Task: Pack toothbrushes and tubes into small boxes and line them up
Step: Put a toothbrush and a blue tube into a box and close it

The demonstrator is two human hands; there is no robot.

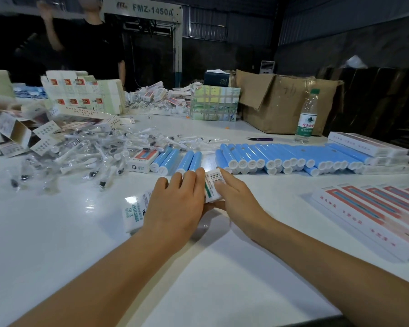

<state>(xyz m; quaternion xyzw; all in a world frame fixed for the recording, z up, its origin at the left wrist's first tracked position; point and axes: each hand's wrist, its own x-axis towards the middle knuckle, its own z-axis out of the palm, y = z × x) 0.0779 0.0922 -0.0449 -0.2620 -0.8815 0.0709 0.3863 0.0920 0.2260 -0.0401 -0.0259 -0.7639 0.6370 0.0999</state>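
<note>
Both hands hold a long white printed box (137, 210) lying on the white table (57, 244). My left hand (177, 204) lies flat over its middle. My right hand (236, 197) grips its far end, where a barcode label shows. Beyond my hands, blue tubes with white caps (291, 156) lie in a row, with a few more blue tubes (175, 159) to the left. A heap of bagged toothbrush heads (85, 156) spreads at the left. Filled boxes (368, 208) lie side by side at the right.
A water bottle (307, 116) and an open cardboard carton (283, 105) stand at the back right, purple scissors (260, 139) near them. Folded box blanks (80, 95) are stacked at the back left. A person in black (90, 43) stands behind the table.
</note>
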